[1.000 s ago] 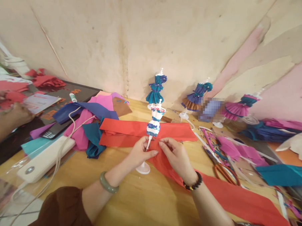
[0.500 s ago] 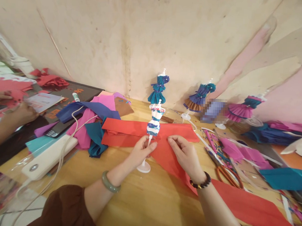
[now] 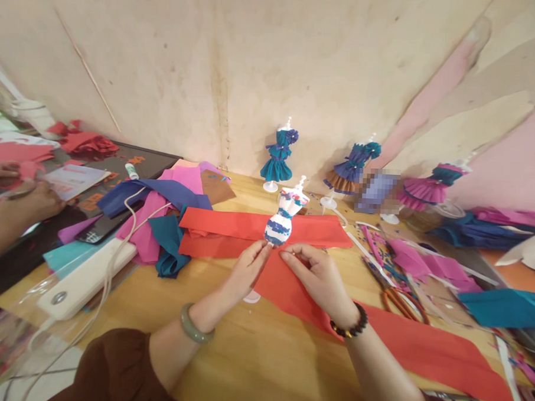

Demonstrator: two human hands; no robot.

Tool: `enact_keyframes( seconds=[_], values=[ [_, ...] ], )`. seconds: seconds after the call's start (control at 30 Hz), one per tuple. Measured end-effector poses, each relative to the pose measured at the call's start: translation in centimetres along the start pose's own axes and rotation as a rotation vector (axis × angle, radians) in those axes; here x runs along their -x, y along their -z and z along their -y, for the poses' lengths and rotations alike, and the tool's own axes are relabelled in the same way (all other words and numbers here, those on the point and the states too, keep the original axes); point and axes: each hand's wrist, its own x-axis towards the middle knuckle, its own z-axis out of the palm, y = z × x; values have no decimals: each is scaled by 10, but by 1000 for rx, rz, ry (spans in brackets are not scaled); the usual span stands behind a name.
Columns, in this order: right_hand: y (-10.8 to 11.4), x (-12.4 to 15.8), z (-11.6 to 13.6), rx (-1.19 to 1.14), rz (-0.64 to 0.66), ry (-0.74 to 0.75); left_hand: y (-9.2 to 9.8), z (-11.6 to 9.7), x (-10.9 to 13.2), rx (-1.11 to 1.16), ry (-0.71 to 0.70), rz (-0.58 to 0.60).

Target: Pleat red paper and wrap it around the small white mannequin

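A small white mannequin [image 3: 284, 216] streaked with blue and red stands on a thin post, tilted to the right. My left hand [image 3: 247, 269] pinches the post just under the torso. My right hand [image 3: 315, 273] is closed in a pinch right beside it, on the edge of the long red paper strip [image 3: 403, 342] that runs across the wooden table [image 3: 251, 365]. The mannequin's round base [image 3: 251, 297] shows partly below my left hand.
Three dressed mannequins [image 3: 278, 156] [image 3: 351, 168] [image 3: 427, 187] stand along the wall. Coloured paper [image 3: 160, 213] lies piled at left, scissors [image 3: 400, 301] and scraps at right. A white glue gun [image 3: 82, 278] with cord lies at left. Another person's hands [image 3: 23, 196] work at far left.
The mannequin has tipped from upright to leaning right. My right hand moved left, back beside my left hand at the post.
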Motion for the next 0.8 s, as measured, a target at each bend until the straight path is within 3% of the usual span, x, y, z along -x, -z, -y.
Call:
enact_keyframes(
  seconds=[0.37,0.8],
  values=[
    [-4,1,-2,194,-99,83,2,3,1,-39,-37,41],
    [-2,1,-4,238,-130,80,0,1,2,-46,-44,42]
  ],
)
